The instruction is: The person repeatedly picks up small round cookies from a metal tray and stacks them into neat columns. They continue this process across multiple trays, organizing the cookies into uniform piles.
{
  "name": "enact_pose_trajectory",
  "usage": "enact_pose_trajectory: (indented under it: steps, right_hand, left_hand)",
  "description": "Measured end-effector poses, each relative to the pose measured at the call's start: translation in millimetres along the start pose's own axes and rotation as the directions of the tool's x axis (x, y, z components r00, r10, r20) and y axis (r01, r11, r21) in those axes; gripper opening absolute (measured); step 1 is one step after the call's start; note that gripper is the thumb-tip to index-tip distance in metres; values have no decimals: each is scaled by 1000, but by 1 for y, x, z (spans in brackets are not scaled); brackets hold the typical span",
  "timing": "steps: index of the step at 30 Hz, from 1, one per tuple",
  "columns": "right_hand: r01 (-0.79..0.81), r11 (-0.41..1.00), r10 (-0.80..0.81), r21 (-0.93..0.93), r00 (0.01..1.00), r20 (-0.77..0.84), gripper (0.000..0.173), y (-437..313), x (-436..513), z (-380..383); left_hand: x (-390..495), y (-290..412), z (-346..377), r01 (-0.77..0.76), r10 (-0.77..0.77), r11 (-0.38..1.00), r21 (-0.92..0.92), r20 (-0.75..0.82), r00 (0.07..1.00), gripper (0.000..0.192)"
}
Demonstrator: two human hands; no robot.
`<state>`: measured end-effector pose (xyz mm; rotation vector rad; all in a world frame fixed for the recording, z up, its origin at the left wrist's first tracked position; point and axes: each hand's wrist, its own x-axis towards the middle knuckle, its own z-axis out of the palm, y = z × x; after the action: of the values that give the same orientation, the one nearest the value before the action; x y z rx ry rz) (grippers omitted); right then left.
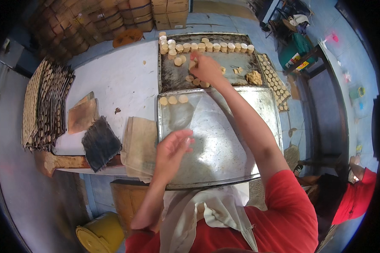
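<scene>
My right hand [206, 67] reaches over the dark metal baking tray [209, 60], its fingers closed on a small stack of dough discs [193, 63]. A row of stacked dough discs [216, 47] lines the far part of that tray. Loose discs [196, 82] and a lump of dough [254, 77] lie on its nearer part. My left hand [174, 148] hovers above the left side of the shiny metal tray [221, 132], holding nothing, fingers curved and apart. Several single dough discs [173, 100] lie in that tray's far left corner.
Left on the white table [120, 72] stands a pile of disc-covered sheets [46, 104]. Brown cloths [84, 114], a dark cloth [101, 144] and a beige cloth [141, 142] lie nearer. A yellow bucket [101, 234] is below. Another person in red [356, 196] is at right.
</scene>
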<state>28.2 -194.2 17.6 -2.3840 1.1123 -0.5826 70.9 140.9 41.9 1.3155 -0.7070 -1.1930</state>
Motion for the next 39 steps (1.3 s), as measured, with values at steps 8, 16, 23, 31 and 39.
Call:
enact_pose_trajectory:
  steps: [8, 16, 23, 31, 39]
  right_hand:
    - [305, 820, -481, 484, 827, 292, 45, -53, -167, -70]
    - [-126, 809, -154, 574, 897, 414, 15, -53, -180, -55]
    - [50, 809, -296, 586, 896, 332, 15, -32, -154, -29]
    - [27, 978, -94, 208, 943, 321, 27, -11, -129, -38]
    - [-37, 853, -191, 520, 905, 379, 19, -38, -157, -59]
  left_hand:
    - [30, 5, -8, 179, -179, 916, -360, 35, 983, 48]
    - [28, -8, -5, 25, -41, 975, -223, -69, 997, 44]
    - [32, -9, -13, -30, -13, 960, -280, -151, 988, 40]
    - [43, -3, 1, -52, -7, 929, -367, -156, 988, 39]
    - [54, -3, 13, -39, 12, 964, -262, -102, 995, 38]
